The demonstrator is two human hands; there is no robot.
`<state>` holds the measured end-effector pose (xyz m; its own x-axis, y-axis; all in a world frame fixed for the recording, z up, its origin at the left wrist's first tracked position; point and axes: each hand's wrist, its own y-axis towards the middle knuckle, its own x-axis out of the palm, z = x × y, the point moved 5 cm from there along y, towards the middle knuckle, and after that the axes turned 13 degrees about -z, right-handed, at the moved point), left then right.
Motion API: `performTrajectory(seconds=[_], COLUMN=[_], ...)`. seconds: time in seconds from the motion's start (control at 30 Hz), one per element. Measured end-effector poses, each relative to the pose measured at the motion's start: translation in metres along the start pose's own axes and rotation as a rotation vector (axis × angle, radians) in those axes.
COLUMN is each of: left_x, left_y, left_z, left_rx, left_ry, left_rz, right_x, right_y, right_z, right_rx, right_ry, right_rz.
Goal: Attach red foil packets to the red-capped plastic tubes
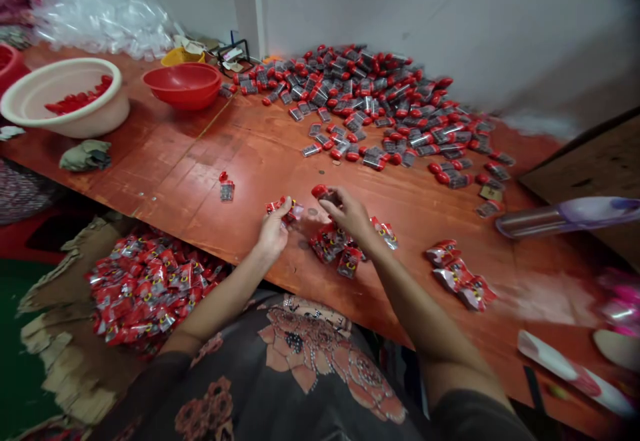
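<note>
Left hand (274,231) and right hand (347,214) pinch small red pieces above the tabletop (225,154)

The right hand's fingers (331,196) are closed on a red oval cap (320,191), while the left hand's fingers close on a red foil packet (283,209). A cluster of loose red foil packets (337,244) lies just beside the hands. Farther along the tabletop spreads a heap of red-capped clear packets (360,101). Below the near edge, a torn cardboard box (55,321) holds more red foil packets (150,288).

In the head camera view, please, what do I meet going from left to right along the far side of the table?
White plastic basin → red plastic bowl → heap of red-capped clear packets
</note>
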<state>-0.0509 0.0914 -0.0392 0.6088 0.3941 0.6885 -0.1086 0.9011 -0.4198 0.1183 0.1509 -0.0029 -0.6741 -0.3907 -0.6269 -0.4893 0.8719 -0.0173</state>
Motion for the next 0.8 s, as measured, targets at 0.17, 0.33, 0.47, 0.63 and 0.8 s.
performTrajectory(seconds=[0.17,0.33,0.47,0.63,0.8], left_x=[0.014,0.032,0.04,0.047,0.05], left_y=[-0.006,-0.021,-0.036,-0.049,-0.058], left_z=[-0.017,-0.039,-0.044,-0.044,-0.041], left_rx=[-0.011,0.019,0.095,0.138,0.151], left_ry=[0.052,0.132,0.225,0.321,0.346], left_rz=[-0.056,-0.131,-0.12,-0.163,-0.241], right_x=[0.026,0.038,0.04,0.035,0.025], right_y=[-0.082,-0.11,-0.121,-0.13,-0.136], right_z=[-0.026,-0.011,-0.007,-0.01,-0.009], right_rx=[0.028,0.149,0.185,0.175,0.118], right_ry=[0.395,0.603,0.776,0.843,0.796], right_rz=[0.152,0.306,0.29,0.262,0.284])
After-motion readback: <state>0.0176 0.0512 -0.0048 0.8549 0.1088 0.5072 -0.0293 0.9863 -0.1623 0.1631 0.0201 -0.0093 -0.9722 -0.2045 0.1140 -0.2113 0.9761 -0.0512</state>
